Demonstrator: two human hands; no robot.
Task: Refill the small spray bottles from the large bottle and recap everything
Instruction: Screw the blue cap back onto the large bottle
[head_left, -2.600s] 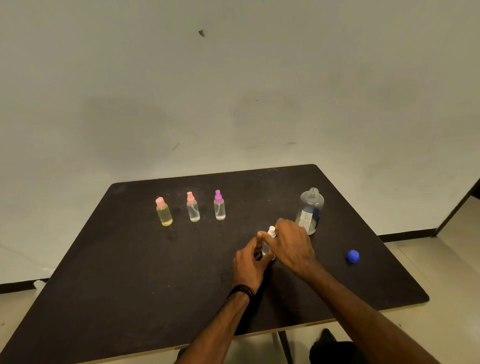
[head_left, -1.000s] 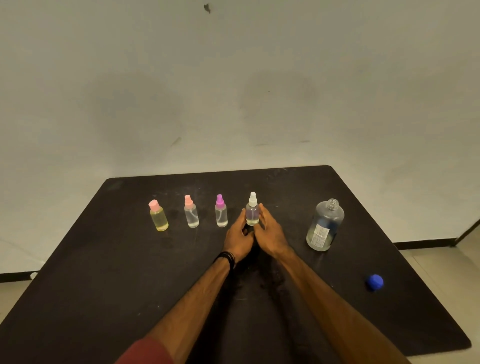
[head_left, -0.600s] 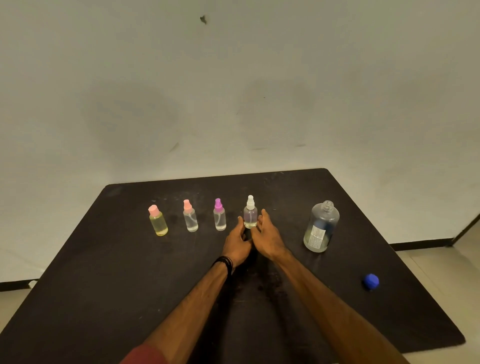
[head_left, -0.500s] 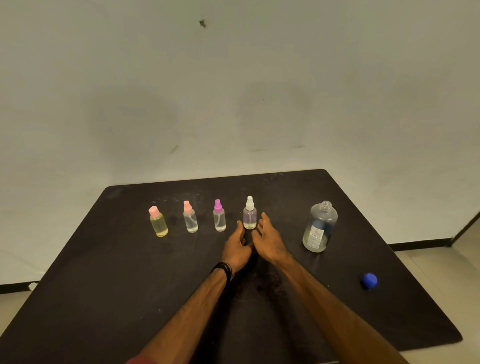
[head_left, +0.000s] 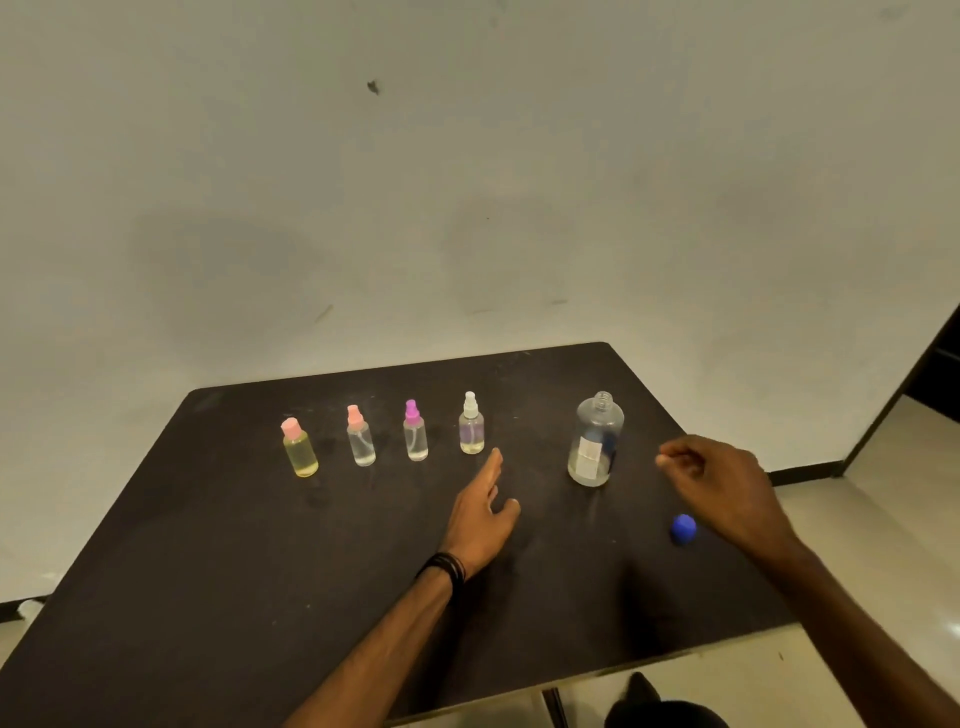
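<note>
While both hands (head_left: 480, 519) empty: four capped spray bottles (head_left: 414, 437), one uncapped large bottle (head_left: 595, 441), one blue cap (head_left: 682, 529).

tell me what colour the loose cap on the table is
Blue: the cap shows clearly in the head view.

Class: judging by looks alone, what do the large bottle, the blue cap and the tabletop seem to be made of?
Large bottle: clear plastic, possibly glass; you see through it, and its neck is threaded.
Blue cap: opaque plastic, uniformly coloured, likely moulded.
Tabletop: dark matte board, perhaps laminate; faint scuffs, no gloss.
</note>
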